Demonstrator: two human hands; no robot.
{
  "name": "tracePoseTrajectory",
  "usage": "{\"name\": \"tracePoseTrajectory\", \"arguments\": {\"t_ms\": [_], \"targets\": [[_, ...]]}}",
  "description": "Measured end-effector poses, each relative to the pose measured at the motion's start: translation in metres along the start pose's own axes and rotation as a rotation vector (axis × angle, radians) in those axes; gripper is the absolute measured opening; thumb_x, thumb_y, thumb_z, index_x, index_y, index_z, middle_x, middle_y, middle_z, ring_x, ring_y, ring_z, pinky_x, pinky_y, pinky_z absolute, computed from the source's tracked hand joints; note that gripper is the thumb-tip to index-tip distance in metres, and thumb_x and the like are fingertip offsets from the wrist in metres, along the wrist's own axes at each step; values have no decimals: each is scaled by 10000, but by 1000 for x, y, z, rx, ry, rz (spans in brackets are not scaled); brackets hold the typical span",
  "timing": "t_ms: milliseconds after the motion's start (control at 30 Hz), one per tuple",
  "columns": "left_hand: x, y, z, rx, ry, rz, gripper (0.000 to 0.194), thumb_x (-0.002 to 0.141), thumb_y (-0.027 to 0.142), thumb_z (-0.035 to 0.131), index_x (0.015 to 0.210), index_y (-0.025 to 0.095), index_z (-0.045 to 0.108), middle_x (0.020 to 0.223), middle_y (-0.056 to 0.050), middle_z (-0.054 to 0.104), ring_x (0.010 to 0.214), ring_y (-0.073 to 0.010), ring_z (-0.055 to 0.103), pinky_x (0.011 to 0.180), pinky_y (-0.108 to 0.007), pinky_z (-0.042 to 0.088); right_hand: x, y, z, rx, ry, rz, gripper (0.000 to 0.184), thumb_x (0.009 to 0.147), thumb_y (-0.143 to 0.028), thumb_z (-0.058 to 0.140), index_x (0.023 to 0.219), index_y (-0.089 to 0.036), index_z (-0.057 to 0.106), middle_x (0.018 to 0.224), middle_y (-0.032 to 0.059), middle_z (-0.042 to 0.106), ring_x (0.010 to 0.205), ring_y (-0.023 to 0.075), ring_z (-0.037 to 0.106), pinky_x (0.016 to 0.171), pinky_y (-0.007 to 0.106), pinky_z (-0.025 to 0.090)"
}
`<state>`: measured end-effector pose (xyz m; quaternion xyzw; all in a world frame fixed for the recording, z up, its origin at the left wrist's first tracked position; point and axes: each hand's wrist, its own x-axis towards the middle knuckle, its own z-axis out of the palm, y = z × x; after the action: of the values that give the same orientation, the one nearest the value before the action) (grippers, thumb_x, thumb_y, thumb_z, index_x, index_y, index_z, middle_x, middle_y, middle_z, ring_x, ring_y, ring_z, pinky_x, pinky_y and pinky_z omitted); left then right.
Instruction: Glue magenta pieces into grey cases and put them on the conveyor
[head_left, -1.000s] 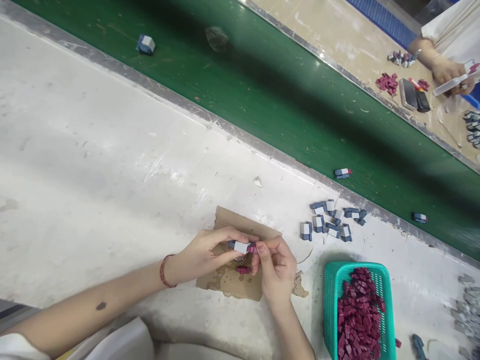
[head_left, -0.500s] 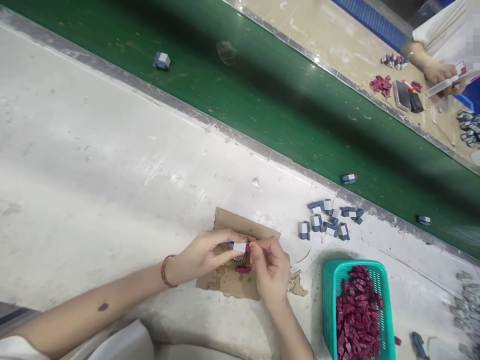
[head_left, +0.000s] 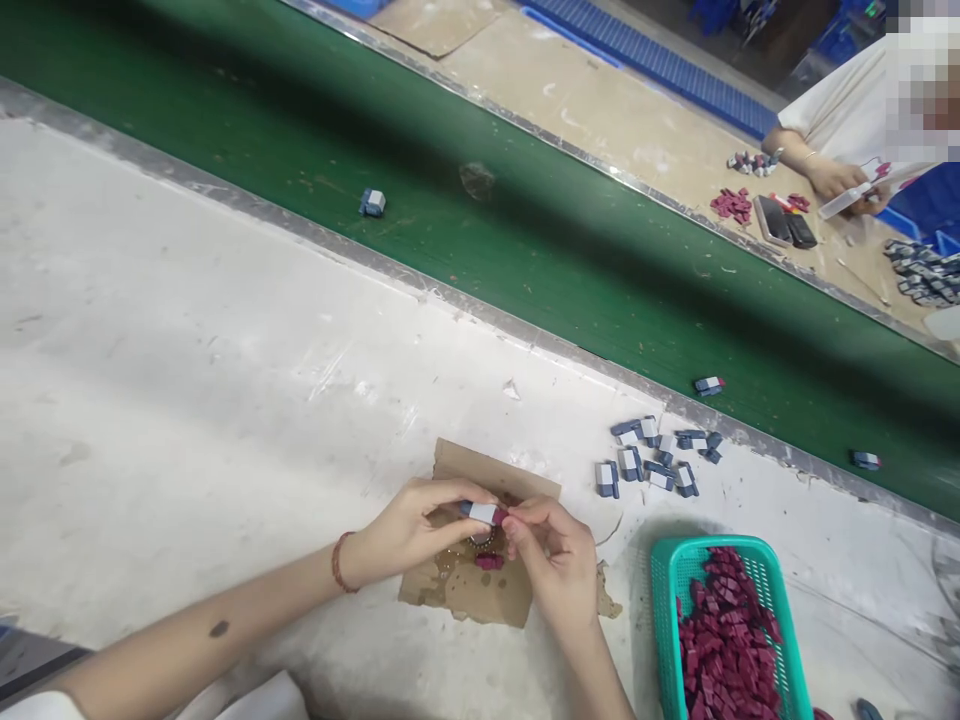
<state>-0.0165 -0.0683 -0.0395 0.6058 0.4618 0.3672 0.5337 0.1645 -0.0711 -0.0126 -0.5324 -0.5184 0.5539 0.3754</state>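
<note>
My left hand (head_left: 420, 522) pinches a small blue-and-white plastic part (head_left: 478, 512) between thumb and fingers. At that part's right end sits a maroon plastic piece (head_left: 499, 516), and the closed fingertips of my right hand (head_left: 555, 555) grip it there. Both hands are above a stained piece of brown cardboard (head_left: 469, 462). Below the held part, another maroon piece (head_left: 489, 562) lies on the cardboard, beside a round, beaded-edged object (head_left: 481, 540) that is partly hidden by my left hand.
Several blue-and-white parts (head_left: 630, 462) lie right of the cardboard. A green basket (head_left: 664, 600) of maroon pieces stands at lower right. Beyond the white table (head_left: 225, 380), a green conveyor belt (head_left: 540, 270) carries a few parts. Across it, a co-worker's hand (head_left: 836, 180) holds something white.
The camera view has shifted, showing more of the far side. My right fingertips have drawn slightly back along the part, and more of the maroon piece shows.
</note>
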Motion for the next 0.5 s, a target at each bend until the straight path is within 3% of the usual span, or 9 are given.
{"name": "tracePoseTrajectory", "arguments": {"t_ms": [100, 200, 367, 500], "targets": [[12, 17, -10, 50, -79, 119, 189, 888, 334, 619, 931, 193, 738, 927, -78, 765, 840, -205, 720, 756, -267, 588, -8, -7, -10, -137, 33, -63, 134, 867, -267, 619, 790, -206, 709, 724, 27, 704, 626, 155, 637, 585, 251, 513], [35, 30, -30, 124, -34, 163, 182, 877, 356, 625, 916, 217, 736, 920, -60, 746, 845, -206, 687, 759, -274, 562, -27, -16, -36, -313, 168, -125, 145, 892, -260, 590, 852, -230, 726, 778, 25, 716, 715, 172, 656, 655, 263, 514], [94, 30, -77, 379, 328, -82, 353, 787, 475, 661, 976, 178, 686, 1041, -49, 712, 804, -198, 615, 813, -280, 508, -73, -18, -109, -657, 633, -22, 184, 893, -329, 557, 896, -214, 700, 887, 68, 702, 828, 233, 647, 737, 337, 503], [142, 29, -99, 542, 420, -207, 433, 823, 476, 594, 1080, 134, 666, 1020, -53, 683, 881, -220, 586, 912, -328, 470, -96, -3, -149, -888, 587, 132, 235, 872, -358, 508, 900, -216, 693, 945, 98, 689, 887, 279, 640, 779, 407, 499]]}}
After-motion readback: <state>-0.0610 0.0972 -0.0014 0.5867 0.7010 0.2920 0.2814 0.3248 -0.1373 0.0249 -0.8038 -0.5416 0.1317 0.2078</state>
